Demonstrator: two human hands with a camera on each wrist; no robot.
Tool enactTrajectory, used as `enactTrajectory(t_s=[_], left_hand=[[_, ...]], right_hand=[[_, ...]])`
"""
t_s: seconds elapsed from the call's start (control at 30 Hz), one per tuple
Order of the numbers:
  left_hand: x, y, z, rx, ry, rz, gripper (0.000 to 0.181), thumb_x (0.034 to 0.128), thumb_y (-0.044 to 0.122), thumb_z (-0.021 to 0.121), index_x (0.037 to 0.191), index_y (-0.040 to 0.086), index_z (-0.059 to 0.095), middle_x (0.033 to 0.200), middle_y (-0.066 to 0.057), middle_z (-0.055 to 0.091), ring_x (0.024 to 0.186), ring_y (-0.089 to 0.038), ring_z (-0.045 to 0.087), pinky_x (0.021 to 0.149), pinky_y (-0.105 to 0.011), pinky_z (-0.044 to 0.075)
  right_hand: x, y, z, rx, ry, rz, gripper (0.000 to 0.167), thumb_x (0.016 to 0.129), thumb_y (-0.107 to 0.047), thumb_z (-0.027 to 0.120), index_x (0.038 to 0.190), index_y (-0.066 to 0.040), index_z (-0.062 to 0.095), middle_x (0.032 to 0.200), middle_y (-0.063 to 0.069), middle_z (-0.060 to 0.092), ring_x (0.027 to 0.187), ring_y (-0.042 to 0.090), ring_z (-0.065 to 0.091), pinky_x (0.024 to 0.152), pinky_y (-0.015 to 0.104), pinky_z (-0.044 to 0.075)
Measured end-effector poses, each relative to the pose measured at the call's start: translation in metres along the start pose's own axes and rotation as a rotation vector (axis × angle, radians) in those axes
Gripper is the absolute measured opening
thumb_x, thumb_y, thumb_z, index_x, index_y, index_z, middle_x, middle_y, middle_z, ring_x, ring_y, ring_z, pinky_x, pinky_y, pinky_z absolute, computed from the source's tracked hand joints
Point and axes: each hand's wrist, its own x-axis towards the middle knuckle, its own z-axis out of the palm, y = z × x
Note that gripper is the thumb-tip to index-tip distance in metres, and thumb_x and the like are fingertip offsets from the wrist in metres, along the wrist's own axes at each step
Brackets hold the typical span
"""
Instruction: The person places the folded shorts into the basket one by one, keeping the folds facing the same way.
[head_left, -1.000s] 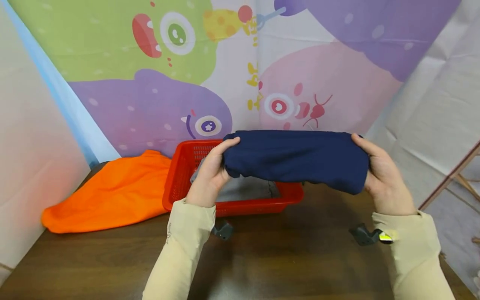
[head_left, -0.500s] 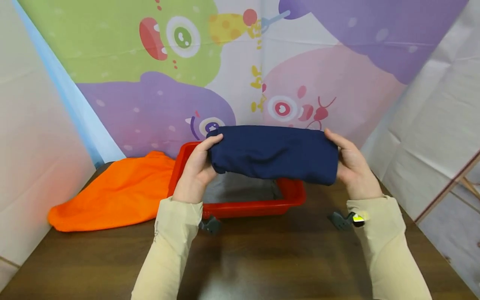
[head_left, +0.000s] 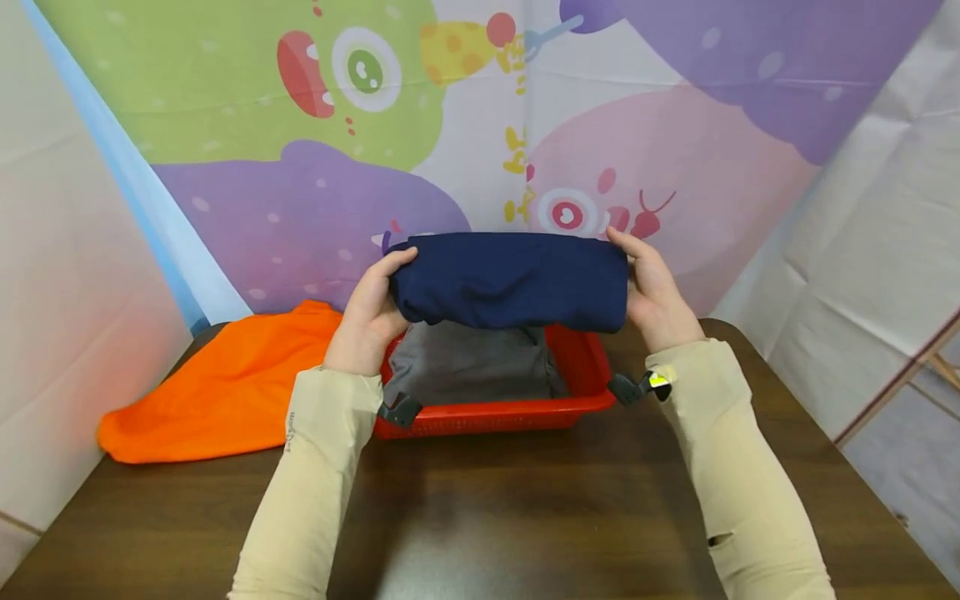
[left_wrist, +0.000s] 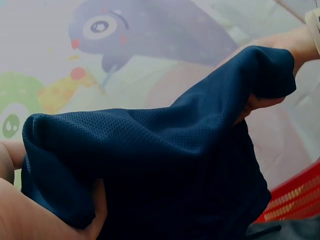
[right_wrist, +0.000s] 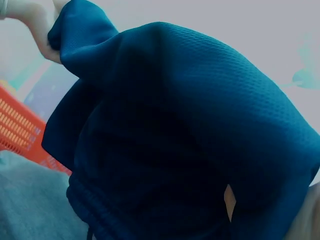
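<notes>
Both hands hold a folded navy garment up in the air, stretched between them above a red basket. My left hand grips its left end, thumb on the near face and the other fingers mostly behind. At the right end my right hand grips it the same way. The wrist views show mesh-textured fabric sagging between the hands; a gathered band shows low in the right wrist view. Inside the basket lies a grey folded cloth, partly hidden by the navy garment.
An orange cloth lies spread on the dark wooden table, left of the basket. Behind stands a backdrop with cartoon figures, and white sheets hang at the sides.
Both hands have carried the navy garment leftward and slightly up, the right hand moving furthest. The hands are closer together, and more of the grey cloth shows in the basket.
</notes>
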Motion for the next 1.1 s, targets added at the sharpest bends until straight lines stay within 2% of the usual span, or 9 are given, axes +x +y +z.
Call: enactTrajectory(t_s=[0.17, 0.33, 0.4, 0.53, 0.6, 0.77, 0.83, 0.97, 1.1], left_hand=[[0.007, 0.007, -0.004, 0.029, 0.080, -0.010, 0.020, 0.0930, 0.018, 0.048, 0.108, 0.006, 0.047, 0.090, -0.003, 0.055, 0.069, -0.018, 0.055, 0.067, -0.026, 0.049], [0.015, 0.011, -0.003, 0.041, 0.125, 0.005, 0.038, 0.0915, 0.017, 0.050, 0.127, 0.009, 0.039, 0.102, -0.002, 0.051, 0.074, -0.017, 0.054, 0.070, -0.026, 0.049], [0.018, 0.013, -0.003, 0.056, 0.134, 0.018, 0.046, 0.0913, 0.017, 0.051, 0.134, 0.011, 0.035, 0.107, -0.001, 0.049, 0.076, -0.017, 0.054, 0.070, -0.025, 0.048], [0.021, 0.010, -0.009, 0.084, 0.187, -0.005, 0.053, 0.0905, 0.018, 0.052, 0.138, 0.012, 0.030, 0.110, 0.001, 0.047, 0.076, -0.015, 0.053, 0.069, -0.024, 0.048], [0.022, 0.006, -0.015, 0.090, 0.212, -0.032, 0.053, 0.0906, 0.019, 0.052, 0.138, 0.012, 0.030, 0.110, 0.002, 0.047, 0.075, -0.015, 0.053, 0.068, -0.024, 0.049], [0.020, -0.005, -0.029, 0.086, 0.187, -0.054, 0.040, 0.0913, 0.018, 0.051, 0.128, 0.010, 0.038, 0.100, 0.001, 0.052, 0.070, -0.015, 0.053, 0.066, -0.023, 0.049], [0.018, -0.008, -0.034, 0.104, 0.177, -0.055, 0.029, 0.0910, 0.018, 0.052, 0.117, 0.008, 0.045, 0.090, 0.001, 0.056, 0.066, -0.015, 0.055, 0.064, -0.023, 0.049], [0.014, -0.011, -0.041, 0.187, 0.200, -0.070, 0.013, 0.0896, 0.020, 0.055, 0.089, 0.007, 0.056, 0.069, 0.001, 0.058, 0.056, -0.014, 0.055, 0.060, -0.022, 0.049], [0.009, -0.013, -0.046, 0.295, 0.234, -0.092, 0.016, 0.0884, 0.022, 0.057, 0.079, 0.009, 0.057, 0.064, 0.003, 0.056, 0.054, -0.013, 0.053, 0.061, -0.021, 0.048]], right_hand=[[0.016, 0.003, 0.008, -0.034, 0.079, -0.021, 0.021, 0.089, -0.019, 0.055, 0.079, 0.000, 0.054, 0.068, 0.008, 0.060, 0.062, 0.019, 0.058, 0.062, 0.028, 0.049], [0.029, 0.004, 0.017, -0.094, 0.105, -0.019, 0.018, 0.091, -0.022, 0.051, 0.095, -0.005, 0.046, 0.076, 0.007, 0.061, 0.068, 0.019, 0.060, 0.065, 0.028, 0.051], [0.036, 0.004, 0.019, -0.114, 0.107, -0.015, 0.018, 0.091, -0.022, 0.051, 0.097, -0.006, 0.046, 0.076, 0.007, 0.062, 0.068, 0.019, 0.060, 0.065, 0.028, 0.051], [0.051, 0.011, 0.010, -0.140, 0.111, -0.008, 0.019, 0.089, -0.025, 0.055, 0.092, -0.006, 0.052, 0.073, 0.006, 0.063, 0.066, 0.019, 0.060, 0.065, 0.028, 0.050], [0.063, 0.015, -0.006, -0.132, 0.073, 0.005, 0.019, 0.086, -0.023, 0.059, 0.085, -0.004, 0.057, 0.071, 0.007, 0.063, 0.065, 0.020, 0.060, 0.064, 0.029, 0.050], [0.065, 0.027, -0.020, -0.207, 0.105, 0.014, 0.020, 0.086, -0.019, 0.058, 0.073, -0.005, 0.061, 0.064, 0.004, 0.062, 0.058, 0.017, 0.058, 0.058, 0.026, 0.049], [0.054, 0.031, -0.014, -0.273, 0.155, 0.041, 0.020, 0.089, -0.021, 0.054, 0.077, -0.006, 0.060, 0.066, 0.001, 0.062, 0.059, 0.014, 0.057, 0.059, 0.024, 0.049], [0.046, 0.036, -0.015, -0.401, 0.148, 0.139, 0.018, 0.092, -0.023, 0.051, 0.097, -0.006, 0.054, 0.076, 0.000, 0.063, 0.066, 0.013, 0.059, 0.064, 0.023, 0.050], [0.042, 0.041, -0.021, -0.498, 0.162, 0.187, 0.038, 0.093, -0.025, 0.050, 0.125, -0.006, 0.043, 0.079, -0.001, 0.064, 0.068, 0.012, 0.060, 0.065, 0.022, 0.050]])
